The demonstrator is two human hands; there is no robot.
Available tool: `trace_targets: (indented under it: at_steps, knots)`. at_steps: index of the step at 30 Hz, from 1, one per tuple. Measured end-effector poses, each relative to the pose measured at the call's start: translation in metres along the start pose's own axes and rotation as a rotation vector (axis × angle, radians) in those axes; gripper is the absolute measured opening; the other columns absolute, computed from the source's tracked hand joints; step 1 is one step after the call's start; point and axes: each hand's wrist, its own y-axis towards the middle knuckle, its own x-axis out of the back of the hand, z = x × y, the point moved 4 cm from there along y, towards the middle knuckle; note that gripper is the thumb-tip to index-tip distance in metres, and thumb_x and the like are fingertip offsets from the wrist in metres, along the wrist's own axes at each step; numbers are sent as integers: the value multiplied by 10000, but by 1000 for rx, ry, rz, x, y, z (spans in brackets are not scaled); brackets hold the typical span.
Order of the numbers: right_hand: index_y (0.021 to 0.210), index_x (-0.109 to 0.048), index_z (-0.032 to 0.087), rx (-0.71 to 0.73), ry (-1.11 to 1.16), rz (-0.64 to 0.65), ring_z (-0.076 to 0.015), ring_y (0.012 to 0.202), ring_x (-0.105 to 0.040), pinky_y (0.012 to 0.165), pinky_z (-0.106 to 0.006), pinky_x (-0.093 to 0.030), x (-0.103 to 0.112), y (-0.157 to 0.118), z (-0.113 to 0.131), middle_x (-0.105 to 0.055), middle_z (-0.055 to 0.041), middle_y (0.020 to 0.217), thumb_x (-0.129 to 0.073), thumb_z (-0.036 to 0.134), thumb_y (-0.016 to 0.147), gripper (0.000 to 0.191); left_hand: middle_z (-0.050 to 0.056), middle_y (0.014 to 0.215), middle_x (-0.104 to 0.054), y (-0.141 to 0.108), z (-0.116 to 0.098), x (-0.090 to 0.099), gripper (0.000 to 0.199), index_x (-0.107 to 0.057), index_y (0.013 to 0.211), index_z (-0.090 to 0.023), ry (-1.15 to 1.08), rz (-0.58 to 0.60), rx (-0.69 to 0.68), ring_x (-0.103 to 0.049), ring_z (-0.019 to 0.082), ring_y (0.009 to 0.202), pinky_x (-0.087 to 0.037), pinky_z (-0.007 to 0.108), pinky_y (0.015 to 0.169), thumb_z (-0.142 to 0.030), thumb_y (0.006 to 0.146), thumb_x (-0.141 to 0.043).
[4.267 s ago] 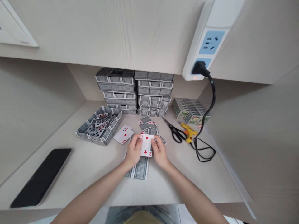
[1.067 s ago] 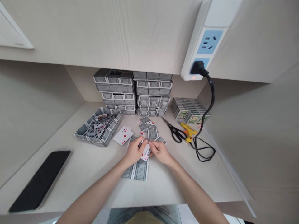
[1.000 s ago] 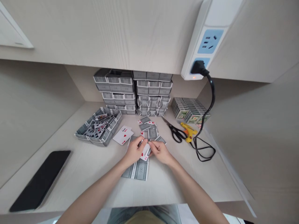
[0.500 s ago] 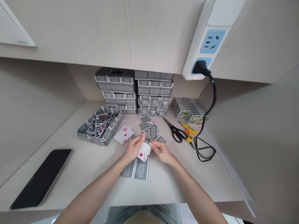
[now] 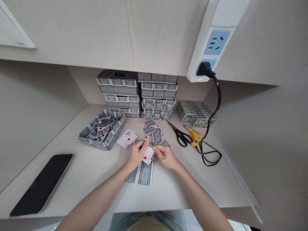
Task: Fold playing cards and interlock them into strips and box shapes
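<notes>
Between my two hands is a playing card [image 5: 147,155] with a red heart showing, its right edge folded up. My left hand [image 5: 137,153] pinches it from the left, thumb on top. The fingers of my right hand [image 5: 165,156] are closed on its right edge. Just below lie joined grey-backed cards [image 5: 145,173], flat on the desk and partly covered by my left hand. Loose cards [image 5: 157,137] are scattered beyond my fingers, some face down. To the left, a few face-up cards [image 5: 126,139] overlap.
A card-made tray [image 5: 109,145] of loose cards stands at left, near a black phone [image 5: 41,185]. Stacked card boxes [image 5: 158,90] line the back. Scissors [image 5: 182,137], a yellow glue gun [image 5: 195,136], its cord and card packs [image 5: 196,113] are right. A power strip [image 5: 218,41] hangs above.
My left hand has shifted slightly and its thumb covers more of the card. The right hand keeps nearly the same place at the folded edge.
</notes>
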Motion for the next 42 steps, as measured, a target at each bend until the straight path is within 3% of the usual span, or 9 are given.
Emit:
trace_targets:
  at_steps: [6, 11, 15, 21, 26, 31, 34, 37, 42]
  knots:
    - [626, -518, 171, -37, 20, -4, -106, 450, -504, 456, -223, -404, 0, 1, 3, -526, 20, 506, -443, 491, 817, 380, -55, 505, -349, -2, -2, -1, 361, -341, 551, -183, 43, -69, -64, -356, 87, 510, -279, 211, 501, -414, 824, -390]
    - [621, -490, 168, -154, 210, 23, -69, 295, -394, 342, -190, -287, -2, 3, -4, -491, 54, 365, -484, 490, 794, 365, -52, 520, -358, -3, -5, -1, 322, -355, 564, -184, 91, -52, -115, -369, 89, 516, -281, 213, 509, -361, 832, -388]
    - [647, -508, 154, -262, 339, 32, -90, 282, -445, 305, -188, -295, -7, 4, -8, -535, 31, 368, -512, 513, 754, 375, -50, 524, -365, -2, -6, -2, 315, -373, 569, -182, 111, -32, -138, -372, 90, 517, -284, 213, 515, -356, 832, -386]
    - [645, -547, 137, -297, 391, 62, -99, 299, -489, 282, -180, -259, -6, 3, -7, -534, 29, 378, -563, 496, 718, 366, -38, 533, -400, -5, -5, -6, 300, -400, 592, -186, 203, 25, -174, -399, 100, 529, -307, 220, 531, -352, 841, -372]
    - [591, -531, 149, -280, 299, 64, -85, 268, -426, 299, -194, -251, -6, 4, -8, -496, 42, 338, -531, 503, 745, 386, -4, 578, -476, -7, -7, -5, 268, -442, 624, -192, 371, 30, -283, -454, 120, 569, -326, 240, 569, -313, 850, -362]
    - [525, -457, 184, -176, 43, -33, -73, 283, -355, 349, -210, -245, -7, 4, -11, -416, 66, 309, -452, 509, 804, 429, 28, 626, -537, -5, -8, -3, 262, -485, 650, -194, 531, 24, -324, -497, 140, 594, -323, 247, 561, -313, 851, -365]
    - [534, -457, 193, -75, -122, -103, -83, 323, -373, 389, -214, -291, -6, 3, -10, -422, 63, 338, -433, 476, 827, 408, 27, 641, -551, -1, -7, 0, 270, -499, 667, -193, 509, -1, -289, -516, 143, 616, -336, 242, 573, -343, 852, -373]
    - [587, -487, 200, -69, -130, -156, -96, 312, -389, 373, -217, -298, -1, 4, -12, -418, 67, 339, -428, 475, 827, 370, 6, 594, -539, 2, -4, 2, 309, -495, 654, -190, 358, 1, -177, -509, 133, 581, -345, 238, 556, -393, 851, -372]
    - [628, -502, 194, -113, -22, -329, -112, 307, -420, 339, -223, -298, 16, 8, -15, -428, 61, 356, -418, 558, 796, 409, -23, 556, -564, 3, 6, -10, 320, -507, 719, -176, -161, 218, 151, -500, 118, 464, -369, 223, 434, -495, 730, -525]
